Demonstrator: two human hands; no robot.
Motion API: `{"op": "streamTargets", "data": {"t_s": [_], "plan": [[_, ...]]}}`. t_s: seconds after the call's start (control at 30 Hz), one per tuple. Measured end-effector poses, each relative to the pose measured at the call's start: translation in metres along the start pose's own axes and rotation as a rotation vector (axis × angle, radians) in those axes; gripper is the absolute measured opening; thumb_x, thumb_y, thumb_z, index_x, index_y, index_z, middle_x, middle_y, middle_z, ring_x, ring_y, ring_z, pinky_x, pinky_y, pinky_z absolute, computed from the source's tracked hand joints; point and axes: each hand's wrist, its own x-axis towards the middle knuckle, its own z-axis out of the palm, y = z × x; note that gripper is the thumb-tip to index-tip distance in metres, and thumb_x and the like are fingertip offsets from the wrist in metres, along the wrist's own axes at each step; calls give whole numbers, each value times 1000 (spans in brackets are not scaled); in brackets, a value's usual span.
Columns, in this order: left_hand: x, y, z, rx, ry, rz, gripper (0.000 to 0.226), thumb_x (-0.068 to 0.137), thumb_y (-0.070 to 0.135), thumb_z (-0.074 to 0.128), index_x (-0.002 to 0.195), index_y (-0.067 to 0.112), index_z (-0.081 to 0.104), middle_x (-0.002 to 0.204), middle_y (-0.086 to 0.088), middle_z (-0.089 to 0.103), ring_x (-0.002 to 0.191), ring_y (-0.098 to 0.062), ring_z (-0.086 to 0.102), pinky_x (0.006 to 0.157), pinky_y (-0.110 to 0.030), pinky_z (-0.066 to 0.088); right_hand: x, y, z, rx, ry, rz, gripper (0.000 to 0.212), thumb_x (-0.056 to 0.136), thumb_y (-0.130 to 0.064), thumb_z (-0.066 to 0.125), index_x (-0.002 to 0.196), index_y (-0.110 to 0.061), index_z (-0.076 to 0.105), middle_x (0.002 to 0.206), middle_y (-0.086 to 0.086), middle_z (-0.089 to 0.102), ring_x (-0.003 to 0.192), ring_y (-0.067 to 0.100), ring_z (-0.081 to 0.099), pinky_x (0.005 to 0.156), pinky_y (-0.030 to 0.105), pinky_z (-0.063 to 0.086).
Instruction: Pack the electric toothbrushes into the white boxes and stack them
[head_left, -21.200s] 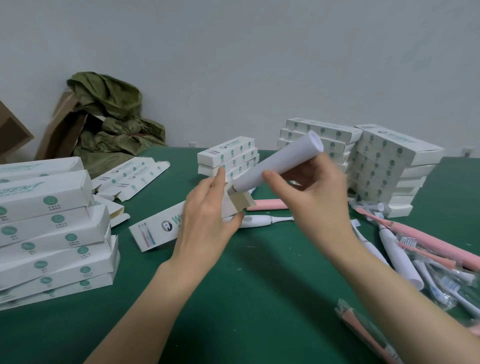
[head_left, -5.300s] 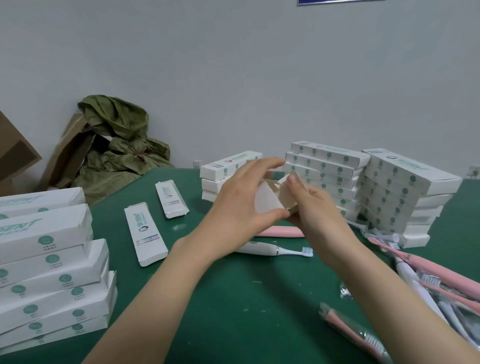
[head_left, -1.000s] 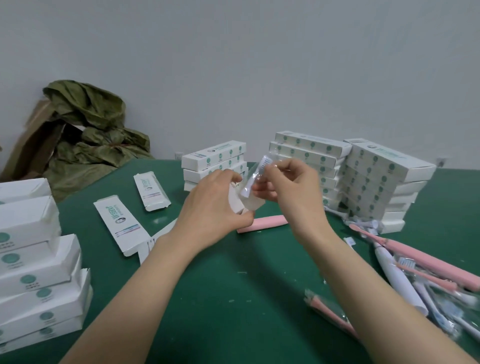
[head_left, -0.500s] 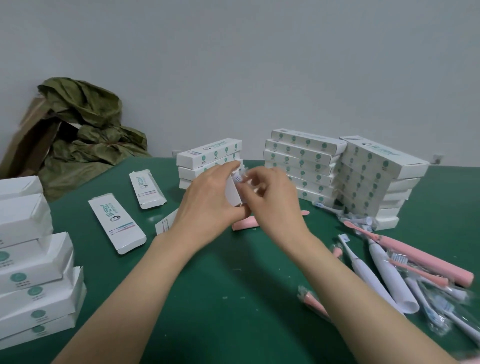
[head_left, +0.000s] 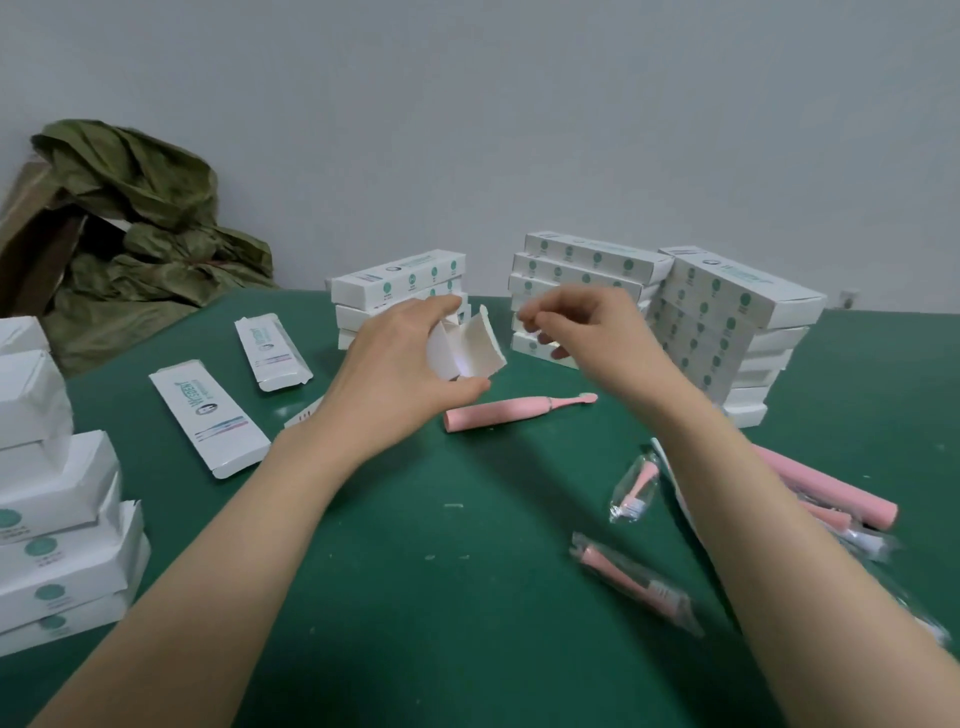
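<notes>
- While the fingers (head_left: 441, 307) of the left hand (head_left: 400, 374) curl over a white box (head_left: 470, 348), with the thumb pressing from beneath, its end flap stands open toward the right hand (head_left: 597, 338), probably so the contents can go in from that side.
- Right fingers (head_left: 540, 313) are bent, with thumb and forefinger tips drawn together just beside the flap. Nothing shows between them, though something very small could not be made out.
- Most of the box's length is hidden behind the left hand, and its inside cannot be seen, so what it holds is unclear.
- One pink electric toothbrush (head_left: 514, 410) lies bare on the green counter (head_left: 467, 597) just below the hands, likely waiting its turn.
- Closed boxes stand in stacks behind the hands (head_left: 400, 283) and to the right (head_left: 727, 322). A left stack (head_left: 57, 499) is cut off by the edge.
- Flat, unfilled boxes (head_left: 208, 415) lie to the left.
- Wrapped brush heads (head_left: 634, 488) and more pink handles (head_left: 831, 493) lie to the right, blurred and partly covered by the forearm.
</notes>
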Motion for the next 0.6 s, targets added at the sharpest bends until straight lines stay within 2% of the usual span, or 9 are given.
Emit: {"op": "streamTargets", "data": {"t_s": [0.1,0.13,0.23,0.33,0.47,0.6], "plan": [[-2,0,0,11,-20,8,72,66,35,78,132,19,53,126,0,59,115,-18,49,82,-17,28,4,26,-27,-267,-102,161,14,89,-7,58,84,-14,69,88,3,70,73,9,59,71,26,52],[-2,0,0,13,-26,8,72,66,34,78,132,19,52,125,-1,59,113,-17,49,82,-17,29,7,37,-35,-371,-86,199,13,88,-8,58,86,-13,70,91,3,70,74,10,60,71,26,52],[-4,-1,0,18,-31,10,73,66,34,79,132,20,52,125,0,59,112,-17,49,80,-16,27,10,71,-55,-542,65,295,24,89,0,52,99,-11,71,103,5,68,87,15,60,81,24,46],[-4,0,1,11,-32,12,73,67,34,79,133,22,51,127,2,58,114,-15,48,79,-14,25,8,102,-64,-666,20,427,31,87,8,48,110,-4,66,114,14,65,103,28,60,91,34,47],[-2,0,1,7,-25,14,73,67,35,79,133,22,51,130,3,57,116,-15,48,83,-15,27,4,125,-63,-804,-83,467,27,92,-2,46,114,2,61,112,21,62,99,34,56,87,40,49],[-2,-1,2,-4,-20,16,73,66,35,79,133,22,52,129,4,57,114,-13,48,81,-13,26,8,133,-59,-846,-101,490,24,91,-4,49,111,1,63,111,20,62,93,32,54,81,35,46]]}}
